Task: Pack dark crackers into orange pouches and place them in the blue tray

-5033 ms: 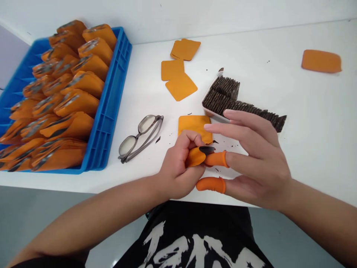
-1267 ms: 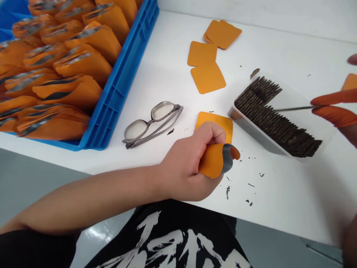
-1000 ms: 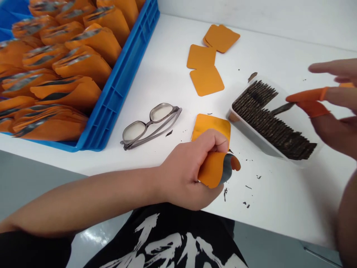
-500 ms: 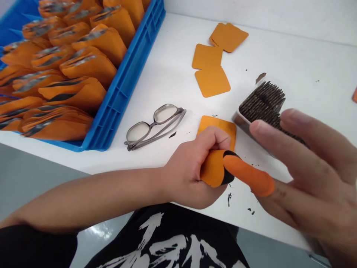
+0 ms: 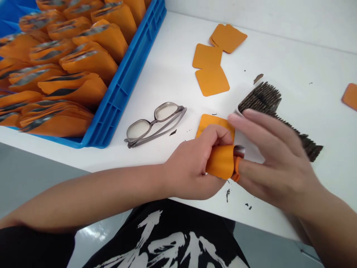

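My left hand [image 5: 199, 167] is closed around a small orange pouch [image 5: 220, 162], whose mouth bulges towards the right. Something dark and shiny [image 5: 239, 150] shows at the upper edge of that mouth. A finger of my right hand [image 5: 276, 160], wearing an orange finger cot [image 5: 236, 169], reaches into the mouth, so its tip is hidden. The other right fingers are stretched out and apart, over a shallow tray [image 5: 237, 108] of dark, thin, brittle-looking pieces [image 5: 260, 97] packed on edge. Under my left hand lies a flat orange pouch [image 5: 213, 121].
A blue crate [image 5: 119, 89] full of orange pouches [image 5: 83, 87] stands at the left. Eyeglasses [image 5: 154, 123] lie beside it. Several flat orange pouches [image 5: 212, 80] are at the back, another [image 5: 350, 96] at the far right. Dark crumbs [image 5: 228, 195] dot the white table [image 5: 170, 67].
My right hand has moved left, and its orange-capped finger has gone into the pouch mouth, which now stands wider. My left hand keeps its hold.
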`<state>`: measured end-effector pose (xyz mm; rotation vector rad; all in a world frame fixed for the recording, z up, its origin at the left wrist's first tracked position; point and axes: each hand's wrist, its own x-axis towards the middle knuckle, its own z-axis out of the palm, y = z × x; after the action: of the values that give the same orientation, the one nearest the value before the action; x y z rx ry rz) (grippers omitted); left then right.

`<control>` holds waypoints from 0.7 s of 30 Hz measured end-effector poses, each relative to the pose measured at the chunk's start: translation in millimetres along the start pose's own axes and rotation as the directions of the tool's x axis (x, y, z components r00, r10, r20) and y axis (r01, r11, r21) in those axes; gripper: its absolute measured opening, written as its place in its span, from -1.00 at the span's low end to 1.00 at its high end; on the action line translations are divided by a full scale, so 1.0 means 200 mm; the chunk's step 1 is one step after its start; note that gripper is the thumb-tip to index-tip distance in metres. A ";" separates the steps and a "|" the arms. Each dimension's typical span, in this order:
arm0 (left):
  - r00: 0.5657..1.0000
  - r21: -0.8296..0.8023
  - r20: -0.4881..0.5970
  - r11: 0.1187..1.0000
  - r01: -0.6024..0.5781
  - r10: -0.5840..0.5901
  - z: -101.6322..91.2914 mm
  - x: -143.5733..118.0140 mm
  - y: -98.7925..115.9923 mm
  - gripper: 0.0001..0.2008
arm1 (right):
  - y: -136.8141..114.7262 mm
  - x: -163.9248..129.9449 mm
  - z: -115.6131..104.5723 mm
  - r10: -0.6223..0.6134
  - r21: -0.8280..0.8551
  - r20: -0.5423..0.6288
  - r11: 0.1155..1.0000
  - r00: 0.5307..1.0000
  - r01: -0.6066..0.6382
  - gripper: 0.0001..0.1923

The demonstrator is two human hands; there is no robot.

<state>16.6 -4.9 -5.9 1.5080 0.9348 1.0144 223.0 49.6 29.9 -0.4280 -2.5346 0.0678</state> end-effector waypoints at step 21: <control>0.983 -0.101 -0.007 0.978 -0.184 0.184 -0.06 0.05 0.01 -0.47 | -0.02 -0.03 -0.01 0.179 0.423 0.191 0.872 0.965 -0.245 -0.71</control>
<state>8.4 8.5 -0.6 1.5302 0.7402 1.1743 226.9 43.8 29.0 -0.5274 -2.4950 0.7739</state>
